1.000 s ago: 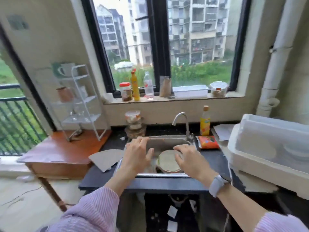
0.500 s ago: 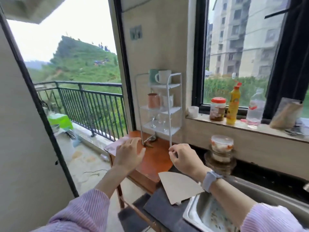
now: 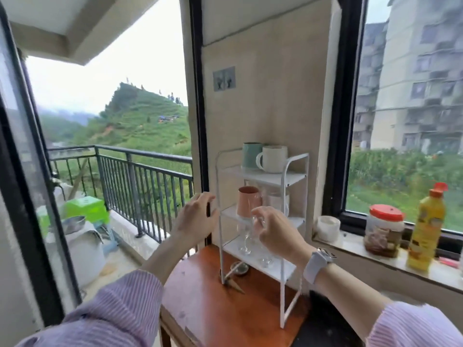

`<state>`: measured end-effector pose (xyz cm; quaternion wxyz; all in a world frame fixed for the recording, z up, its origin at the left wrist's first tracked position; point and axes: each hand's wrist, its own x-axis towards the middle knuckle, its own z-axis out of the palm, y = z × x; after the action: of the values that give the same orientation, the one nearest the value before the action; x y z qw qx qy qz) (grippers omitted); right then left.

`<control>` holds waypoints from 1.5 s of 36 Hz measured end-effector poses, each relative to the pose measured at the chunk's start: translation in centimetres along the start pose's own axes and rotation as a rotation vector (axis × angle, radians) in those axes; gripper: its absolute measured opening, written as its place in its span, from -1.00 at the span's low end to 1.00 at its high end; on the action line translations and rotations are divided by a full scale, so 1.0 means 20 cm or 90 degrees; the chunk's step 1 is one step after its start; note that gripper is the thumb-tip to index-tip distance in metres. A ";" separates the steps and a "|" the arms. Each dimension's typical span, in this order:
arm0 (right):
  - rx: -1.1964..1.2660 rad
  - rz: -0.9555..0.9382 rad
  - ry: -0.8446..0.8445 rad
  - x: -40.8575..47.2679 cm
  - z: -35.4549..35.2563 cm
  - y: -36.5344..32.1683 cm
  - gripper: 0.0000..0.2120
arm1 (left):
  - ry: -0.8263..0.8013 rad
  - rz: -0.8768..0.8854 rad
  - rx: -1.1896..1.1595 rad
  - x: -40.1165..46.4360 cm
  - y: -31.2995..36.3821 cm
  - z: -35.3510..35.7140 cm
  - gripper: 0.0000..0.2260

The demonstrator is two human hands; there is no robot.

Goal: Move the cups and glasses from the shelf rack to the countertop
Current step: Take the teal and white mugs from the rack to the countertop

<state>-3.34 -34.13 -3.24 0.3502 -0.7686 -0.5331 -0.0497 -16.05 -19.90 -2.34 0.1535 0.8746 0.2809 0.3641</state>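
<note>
A white three-tier shelf rack stands on a small wooden table. Its top tier holds a green mug and a cream mug. On the middle tier are a pink cup and a clear cup behind it. Two clear stemmed glasses stand on the bottom tier. My right hand is in front of the rack, its curled, parted fingers at the bowl of the left glass. My left hand hovers empty, fingers spread, just left of the rack's left post.
The dark countertop adjoins the table on the right. On the window sill stand a white cup, a red-lidded jar and a yellow bottle. A small metal object lies under the rack. An open balcony door is at the left.
My view swung left from the sink to the rack. Both hands rose and moved forward to the rack; the right one came up to the stemmed glass.
</note>
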 end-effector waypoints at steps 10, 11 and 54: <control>-0.036 0.048 0.132 0.69 0.01 0.09 -0.69 | -0.002 -0.032 -0.293 0.80 -0.16 0.23 -0.73; -0.044 0.065 0.147 0.77 0.02 0.12 -0.73 | -0.017 -0.027 -0.298 0.87 -0.18 0.27 -0.73; 0.507 0.411 0.431 1.25 0.12 0.35 -0.72 | 0.015 -0.020 -0.583 1.43 -0.27 0.70 -0.73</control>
<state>12.66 -14.43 2.83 0.7577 -0.6430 -0.1100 0.0201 8.46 0.68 1.26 0.5266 0.7081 0.1059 0.4584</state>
